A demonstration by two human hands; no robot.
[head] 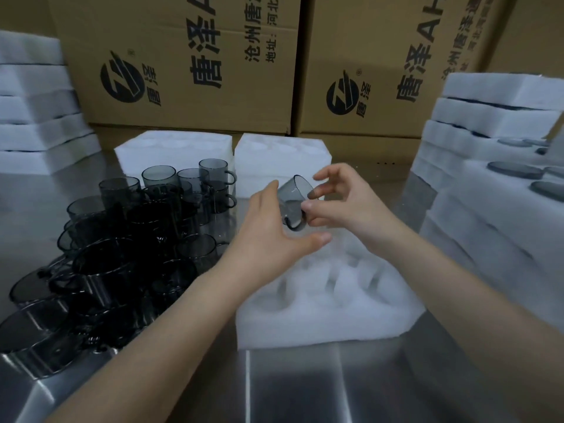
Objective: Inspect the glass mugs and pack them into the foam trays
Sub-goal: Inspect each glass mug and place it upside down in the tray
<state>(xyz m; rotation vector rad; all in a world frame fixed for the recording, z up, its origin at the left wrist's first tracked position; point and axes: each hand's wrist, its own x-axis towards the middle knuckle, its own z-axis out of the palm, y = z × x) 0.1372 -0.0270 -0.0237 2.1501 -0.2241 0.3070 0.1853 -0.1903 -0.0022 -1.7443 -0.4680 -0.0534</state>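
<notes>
A smoky grey glass mug [293, 199] is held tilted in the air between both hands, its rim pointing up and away. My left hand [268, 227] cups its left side and bottom. My right hand [338, 203] pinches its right side near the handle. Directly below lies a white foam tray [329, 319] with several round pockets that look empty. A crowd of several more grey mugs [128, 239], some stacked, stands on the steel table to the left.
Two more white foam trays [174, 148] [283, 151] lie behind the hands. Stacks of foam trays rise at the left [33, 117] and right [494, 148], the right ones holding grey glass pieces. Printed cardboard boxes [189, 62] wall off the back.
</notes>
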